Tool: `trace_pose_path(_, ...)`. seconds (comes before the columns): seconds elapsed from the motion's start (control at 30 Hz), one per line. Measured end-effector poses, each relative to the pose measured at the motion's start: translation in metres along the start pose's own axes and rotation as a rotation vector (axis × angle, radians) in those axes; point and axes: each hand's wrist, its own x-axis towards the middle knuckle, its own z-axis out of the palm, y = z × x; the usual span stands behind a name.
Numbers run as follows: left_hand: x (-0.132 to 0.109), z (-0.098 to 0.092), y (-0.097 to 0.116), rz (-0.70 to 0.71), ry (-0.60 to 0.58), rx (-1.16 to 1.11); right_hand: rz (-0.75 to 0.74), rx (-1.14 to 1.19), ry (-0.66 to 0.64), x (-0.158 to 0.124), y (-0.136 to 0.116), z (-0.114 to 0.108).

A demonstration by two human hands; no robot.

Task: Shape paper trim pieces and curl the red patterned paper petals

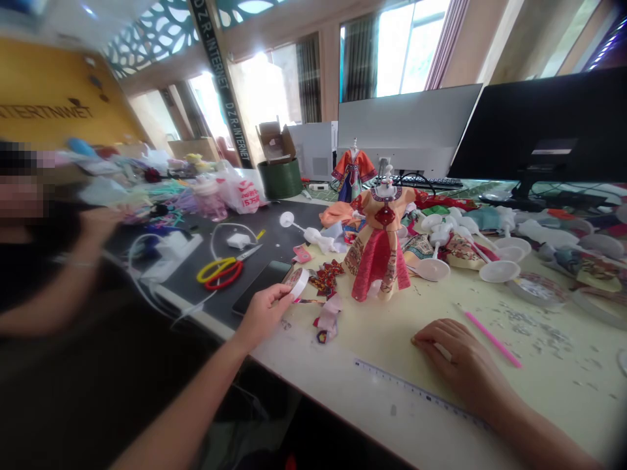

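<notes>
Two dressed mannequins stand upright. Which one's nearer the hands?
The front mannequin with the red skirt; the orange-robed one stands farther back by the monitor.

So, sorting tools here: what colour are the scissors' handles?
Yellow and red, on the scissors, head view.

Head-worn view, downward, near the table (392,339)

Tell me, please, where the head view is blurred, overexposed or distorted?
In the head view, the windows are blown out to white. The co-worker's arm at the left edge is smeared with blur. The dressed doll stand at centre is sharp. Wide-angle distortion slants the black monitor.
</notes>
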Motion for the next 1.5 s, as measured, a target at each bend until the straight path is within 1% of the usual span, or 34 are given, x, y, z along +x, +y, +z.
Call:
trace_pose_path(0.1,-0.002,0.001,0.005,-0.157,0.012,-0.379,0.036,-0.008,0.018,0.000,0.000,0.001)
trace_pose_path(0.17,-0.001,0.001,0.007,-0.212,0.045,-0.579,0.058,-0.015,0.027,0.000,-0.001,0.001)
trace_pose_path(0.27,0.003,0.001,0.008,-0.200,0.115,-0.808,0.063,-0.029,0.067,0.000,-0.001,0.002)
trace_pose_path(0.33,0.007,0.000,0.008,-0.165,0.161,-0.884,0.047,-0.037,0.105,-0.001,-0.001,0.002)
trace_pose_path(0.5,0.015,0.000,0.007,-0.130,0.233,-0.991,-0.021,-0.041,0.159,-0.002,0.000,0.003)
trace_pose_path(0.63,0.015,0.006,0.010,-0.141,0.240,-1.019,-0.085,-0.049,0.192,-0.001,0.002,0.002)
trace_pose_path(0.7,0.014,0.010,0.013,-0.143,0.237,-1.020,-0.123,-0.064,0.205,0.001,-0.002,-0.001)
trace_pose_path(0.77,0.013,0.015,0.017,-0.141,0.224,-1.019,-0.169,-0.073,0.194,0.006,-0.017,-0.005)
trace_pose_path(0.8,0.012,0.017,0.020,-0.140,0.215,-1.019,-0.192,-0.065,0.168,0.010,-0.027,-0.007)
trace_pose_path(0.9,0.007,0.024,0.028,-0.132,0.191,-0.989,-0.256,-0.001,0.080,0.030,-0.068,-0.005)
trace_pose_path(0.93,0.005,0.026,0.031,-0.128,0.185,-0.970,-0.250,0.016,0.055,0.040,-0.081,-0.001)
trace_pose_path(1.0,0.000,0.031,0.037,-0.116,0.171,-0.932,-0.208,0.027,0.044,0.062,-0.102,0.012)
trace_pose_path(1.07,-0.006,0.035,0.042,-0.111,0.144,-0.913,-0.078,0.031,-0.014,0.085,-0.115,0.027)
trace_pose_path(1.13,-0.011,0.037,0.047,-0.120,0.123,-0.914,0.075,0.039,-0.077,0.103,-0.121,0.041)
trace_pose_path(1.17,-0.013,0.038,0.048,-0.128,0.123,-0.924,0.097,0.032,-0.077,0.109,-0.123,0.046)
trace_pose_path(1.27,-0.016,0.036,0.047,-0.158,0.132,-0.998,0.107,0.029,-0.068,0.117,-0.124,0.052)
trace_pose_path(1.37,-0.015,0.032,0.042,-0.200,0.129,-1.104,0.081,0.040,-0.054,0.116,-0.124,0.050)
trace_pose_path(1.5,-0.010,0.017,0.035,-0.249,0.130,-1.282,0.085,0.074,0.006,0.117,-0.121,0.044)
